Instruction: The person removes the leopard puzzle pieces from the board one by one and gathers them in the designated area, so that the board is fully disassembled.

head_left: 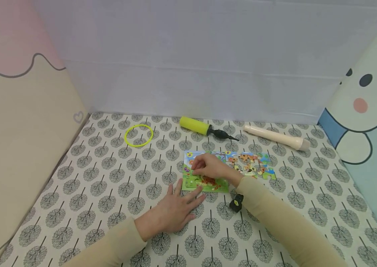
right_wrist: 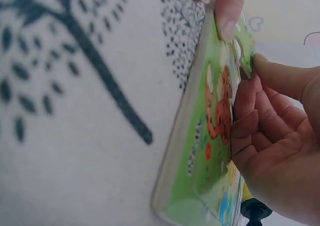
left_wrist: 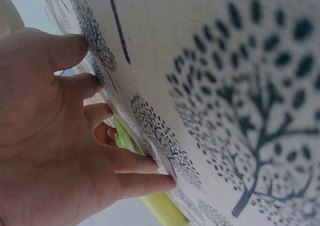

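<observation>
A jigsaw puzzle board (head_left: pixel 221 187) with a green border and cartoon animal picture lies mid-table. Over its left half, my right hand (head_left: pixel 211 165) pinches a green puzzle piece (right_wrist: pixel 246 48) between thumb and fingers, with the piece tilted up close over the board in the right wrist view. My left hand (head_left: pixel 175 209) is spread at the front left, its fingertips (right_wrist: pixel 227 25) touching the board's near edge. Seen from the left wrist, that palm (left_wrist: pixel 55 136) faces the cloth with fingers extended. Several loose puzzle pieces (head_left: pixel 250 169) lie right of the board, partly behind my right forearm.
Behind the board lies a yellow hand pump (head_left: pixel 195 126) with a black nozzle. A pale tube-shaped thing (head_left: pixel 275 137) lies back right, and a yellow ring (head_left: pixel 126 140) back left. A tree-print cloth (head_left: pixel 108 193) covers the table, with curtains around three sides.
</observation>
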The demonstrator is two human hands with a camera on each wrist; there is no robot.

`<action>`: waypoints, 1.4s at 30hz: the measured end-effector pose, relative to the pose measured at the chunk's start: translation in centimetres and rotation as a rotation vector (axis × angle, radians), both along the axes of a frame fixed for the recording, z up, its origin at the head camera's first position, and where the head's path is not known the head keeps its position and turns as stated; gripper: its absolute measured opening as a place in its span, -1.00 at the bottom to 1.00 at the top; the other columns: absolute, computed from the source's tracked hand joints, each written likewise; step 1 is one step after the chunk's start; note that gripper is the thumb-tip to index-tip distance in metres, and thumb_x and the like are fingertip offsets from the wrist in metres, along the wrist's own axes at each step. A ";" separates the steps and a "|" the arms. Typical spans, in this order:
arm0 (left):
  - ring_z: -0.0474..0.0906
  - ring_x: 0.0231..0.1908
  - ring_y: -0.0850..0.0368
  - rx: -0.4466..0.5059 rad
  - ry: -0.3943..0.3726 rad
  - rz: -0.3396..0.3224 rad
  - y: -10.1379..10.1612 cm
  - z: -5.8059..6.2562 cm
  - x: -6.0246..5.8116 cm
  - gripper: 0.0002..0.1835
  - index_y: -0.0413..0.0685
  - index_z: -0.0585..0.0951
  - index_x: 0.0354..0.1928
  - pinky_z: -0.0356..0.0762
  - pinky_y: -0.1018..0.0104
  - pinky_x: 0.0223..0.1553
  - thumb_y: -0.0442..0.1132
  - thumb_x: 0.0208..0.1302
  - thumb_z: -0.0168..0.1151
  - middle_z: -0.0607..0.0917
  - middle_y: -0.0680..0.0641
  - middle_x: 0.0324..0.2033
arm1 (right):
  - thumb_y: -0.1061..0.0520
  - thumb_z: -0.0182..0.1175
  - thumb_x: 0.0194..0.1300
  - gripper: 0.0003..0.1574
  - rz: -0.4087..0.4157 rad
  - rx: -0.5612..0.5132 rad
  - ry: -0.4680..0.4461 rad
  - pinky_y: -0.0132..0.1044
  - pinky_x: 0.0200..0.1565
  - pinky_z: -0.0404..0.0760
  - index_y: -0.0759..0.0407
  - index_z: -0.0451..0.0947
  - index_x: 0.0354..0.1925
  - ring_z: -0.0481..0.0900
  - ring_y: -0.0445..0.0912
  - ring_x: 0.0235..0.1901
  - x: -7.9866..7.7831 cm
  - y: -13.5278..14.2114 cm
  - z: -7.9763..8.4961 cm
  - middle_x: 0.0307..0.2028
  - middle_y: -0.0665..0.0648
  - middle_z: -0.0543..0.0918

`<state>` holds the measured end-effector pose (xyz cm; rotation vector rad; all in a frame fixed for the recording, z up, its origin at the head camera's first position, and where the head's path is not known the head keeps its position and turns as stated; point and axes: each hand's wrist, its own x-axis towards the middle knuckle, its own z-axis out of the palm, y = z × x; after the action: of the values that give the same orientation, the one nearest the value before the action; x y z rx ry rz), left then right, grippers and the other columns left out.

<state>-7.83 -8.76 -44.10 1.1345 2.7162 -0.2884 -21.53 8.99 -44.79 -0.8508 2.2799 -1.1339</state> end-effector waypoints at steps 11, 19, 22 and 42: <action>-0.02 0.27 -0.56 0.011 -0.021 0.003 0.2 0.2 0.0 -0.34 0.25 0.00 0.50 0.21 -0.37 0.14 0.22 0.45 -0.27 -0.08 0.05 0.48 | 0.15 0.31 0.23 -0.83 -0.078 -0.090 -0.065 -0.20 -0.17 0.62 0.21 0.63 -0.22 0.63 -0.08 -0.28 -0.5 1.3 0.3 -0.31 0.05 0.67; -0.05 0.27 -0.56 0.019 -0.040 0.005 0.0 0.1 -0.2 -0.33 0.26 -0.03 0.51 0.18 -0.37 0.15 0.22 0.44 -0.27 -0.11 0.05 0.48 | 0.14 0.27 0.28 -0.76 -0.118 -0.106 -0.019 -0.15 -0.20 0.63 0.27 0.61 -0.14 0.63 0.00 -0.27 0.3 4.5 2.2 -0.29 0.08 0.67; -0.05 0.27 -0.56 0.028 -0.050 0.010 -0.1 0.0 -0.3 -0.33 0.26 -0.02 0.51 0.17 -0.37 0.16 0.22 0.44 -0.26 -0.10 0.05 0.48 | 0.12 0.27 0.29 -0.74 -0.123 -0.105 0.004 -0.15 -0.22 0.64 0.27 0.62 -0.13 0.63 -0.03 -0.29 0.3 6.3 1.8 -0.29 0.07 0.67; -0.08 0.27 -0.57 0.078 -0.075 0.021 -0.4 -0.1 -0.2 -0.33 0.26 -0.01 0.50 0.14 -0.39 0.16 0.22 0.44 -0.24 -0.10 0.04 0.48 | 0.25 0.27 0.24 -0.85 -0.111 0.023 0.051 -0.21 -0.34 0.65 0.27 0.64 -0.20 0.64 -0.06 -0.40 2.1 12.5 1.3 -0.32 0.07 0.69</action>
<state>-8.05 -9.13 -44.17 1.1131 2.6933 -0.1346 -19.43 21.49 -43.51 -0.7608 2.4028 -1.1436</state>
